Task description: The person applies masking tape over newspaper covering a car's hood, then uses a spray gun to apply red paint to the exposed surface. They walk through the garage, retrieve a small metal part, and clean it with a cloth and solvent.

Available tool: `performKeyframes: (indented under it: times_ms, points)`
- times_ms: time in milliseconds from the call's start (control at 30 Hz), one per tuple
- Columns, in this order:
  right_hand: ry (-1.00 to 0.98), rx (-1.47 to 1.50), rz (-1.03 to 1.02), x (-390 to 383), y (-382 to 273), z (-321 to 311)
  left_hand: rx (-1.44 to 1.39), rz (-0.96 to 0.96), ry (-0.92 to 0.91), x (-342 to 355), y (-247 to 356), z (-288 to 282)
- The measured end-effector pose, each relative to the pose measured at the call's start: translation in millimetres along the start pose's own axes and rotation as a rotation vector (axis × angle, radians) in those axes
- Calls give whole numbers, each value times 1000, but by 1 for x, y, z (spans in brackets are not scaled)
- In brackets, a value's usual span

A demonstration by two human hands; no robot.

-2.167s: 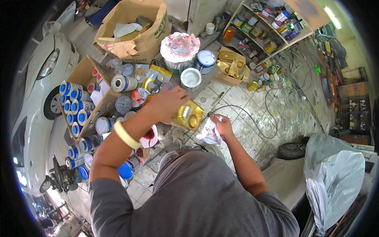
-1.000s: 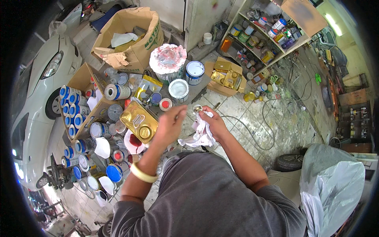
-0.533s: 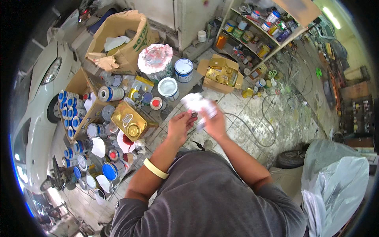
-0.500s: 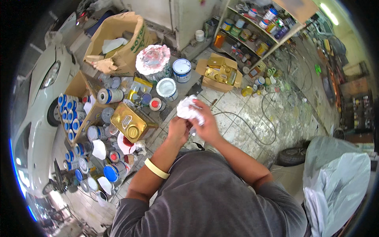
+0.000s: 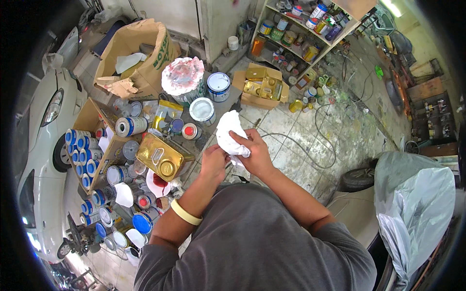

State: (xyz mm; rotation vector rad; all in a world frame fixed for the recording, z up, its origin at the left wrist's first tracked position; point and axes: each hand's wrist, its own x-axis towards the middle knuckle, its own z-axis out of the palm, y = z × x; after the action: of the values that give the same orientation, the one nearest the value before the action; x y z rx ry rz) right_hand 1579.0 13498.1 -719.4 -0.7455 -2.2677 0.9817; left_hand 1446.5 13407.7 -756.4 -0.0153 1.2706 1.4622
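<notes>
A crumpled white rag point(image 5: 229, 131) is held up in front of my body between both hands. My right hand point(image 5: 254, 153) grips it from the right, thumb pressed on its face and fingers behind. At its lower left edge, my left hand point(image 5: 213, 161) is closed with fingertips against the cloth. Whether anything is wrapped inside the rag cannot be seen. Closest to my left hand on the floor are a gold rectangular tin point(image 5: 164, 156), a small can with a red cap point(image 5: 191, 131) and an open-looking can with a pale top point(image 5: 202, 110).
Paint cans with blue lids point(image 5: 142, 223) crowd the left, beside a cardboard box point(image 5: 109, 140) of more cans. A paint-crusted drum point(image 5: 183, 82) and large paper sack point(image 5: 133, 56) stand beyond. A hose point(image 5: 315, 164) curls across the floor; plastic sheeting point(image 5: 415, 203) hangs at right.
The rag has opened from a tight bundle into a taller, smoother fold. My right hand has shifted slightly lower on it, and the whole view has turned a little.
</notes>
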Motion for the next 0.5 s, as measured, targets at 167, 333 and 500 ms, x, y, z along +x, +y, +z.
performKeyframes:
  times_ms: [167,333,500]
  points:
    - [210,-11,-141,-19,5,6,-228,25,35,-35,22,39]
    - [180,228,173,-27,-3,-10,-94,73,-125,-19,-1,20]
    - [236,161,243,-36,2,-36,-154,23,-129,-48,21,43]
